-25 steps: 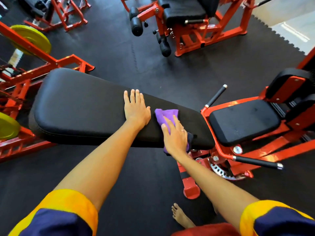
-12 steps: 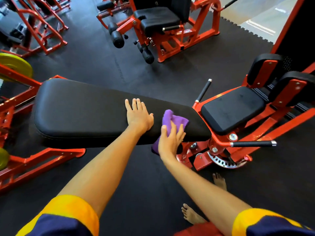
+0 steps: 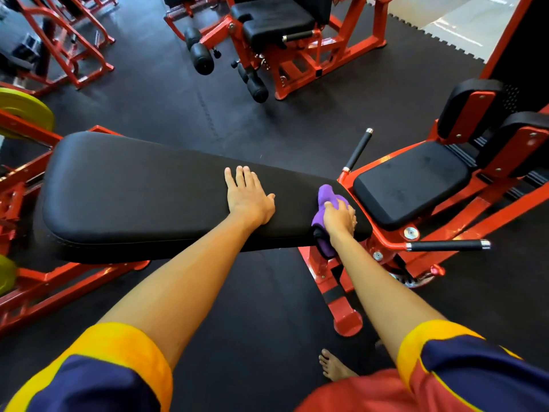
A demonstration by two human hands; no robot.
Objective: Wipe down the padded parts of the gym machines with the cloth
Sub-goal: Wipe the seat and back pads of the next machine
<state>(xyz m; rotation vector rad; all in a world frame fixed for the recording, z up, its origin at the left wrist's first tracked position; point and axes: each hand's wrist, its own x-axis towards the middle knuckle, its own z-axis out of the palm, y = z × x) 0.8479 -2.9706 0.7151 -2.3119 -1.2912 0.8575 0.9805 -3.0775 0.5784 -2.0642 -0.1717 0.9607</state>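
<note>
Right fingers [image 3: 344, 210] grip one cloth [image 3: 326, 194] on one pad [image 3: 133, 188].

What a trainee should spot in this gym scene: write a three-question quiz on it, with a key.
1. True or false: the left hand lies flat on the long black pad.
2. Where is the purple cloth? A) on the floor; B) gripped by the right hand at the pad's narrow end; C) draped over a handle.
3. Fill in: the separate seat pad right of the cloth has ___ hand on it.
Key: 1 true; 2 B; 3 no.
</note>
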